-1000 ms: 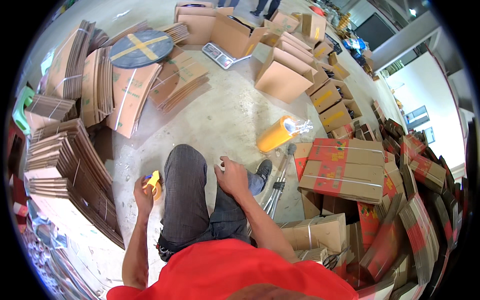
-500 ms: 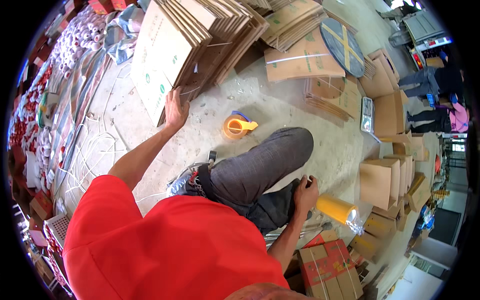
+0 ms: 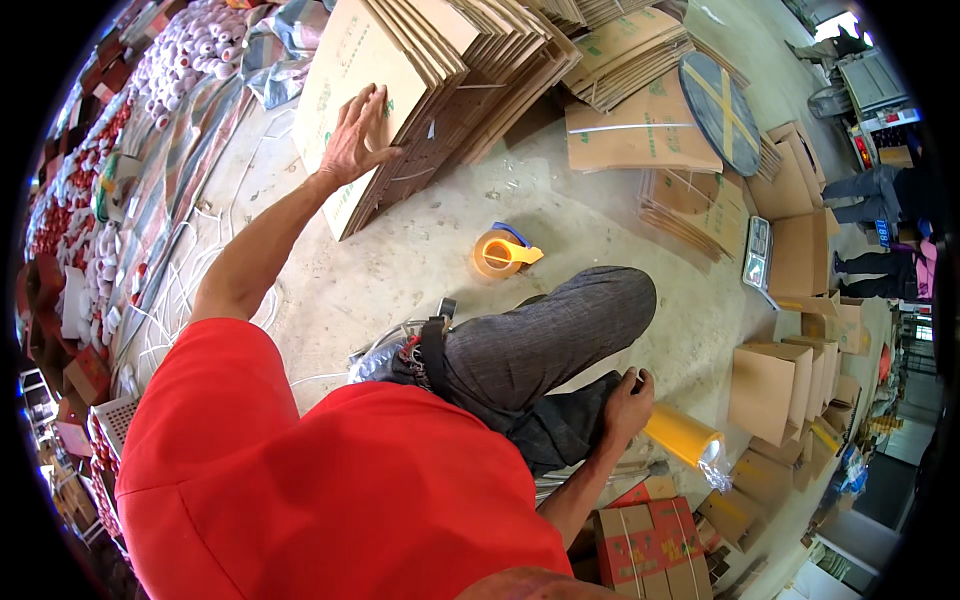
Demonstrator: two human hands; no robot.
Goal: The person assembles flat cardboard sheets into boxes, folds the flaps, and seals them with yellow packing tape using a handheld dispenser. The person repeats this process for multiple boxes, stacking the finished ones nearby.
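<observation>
Here our two hands are well apart. Our left hand (image 3: 358,140) is spread on the pale face of the front box in a stack of flat cardboard boxes (image 3: 345,60), its fingers somewhat parted and its thumb out toward the edge of the boards; it is not closed around anything. The stack stands tilted on the floor (image 3: 590,225), ahead of our left shoulder. Our right hand (image 3: 628,405) is down by our leg, its fingers loosely curled, and we cannot tell whether it holds anything. Just beside it lies a fat yellow roll (image 3: 680,435) with a shiny, crumpled clear end.

Between the stack and our trousers (image 3: 550,335), a tape dispenser (image 3: 522,255) with an orange handle and a blue part lies on the floor, apart from both hands. Farther off, a dark round disc (image 3: 700,130) with a yellow cross on it rests against more flat boxes, and a scale (image 3: 757,252) sits near open cartons (image 3: 765,390). Toward our right elbow we see red and brown boxes (image 3: 650,550) bound with white bands. On our left, loose white straps (image 3: 150,335) lie tangled beside a striped sheet (image 3: 195,165).
</observation>
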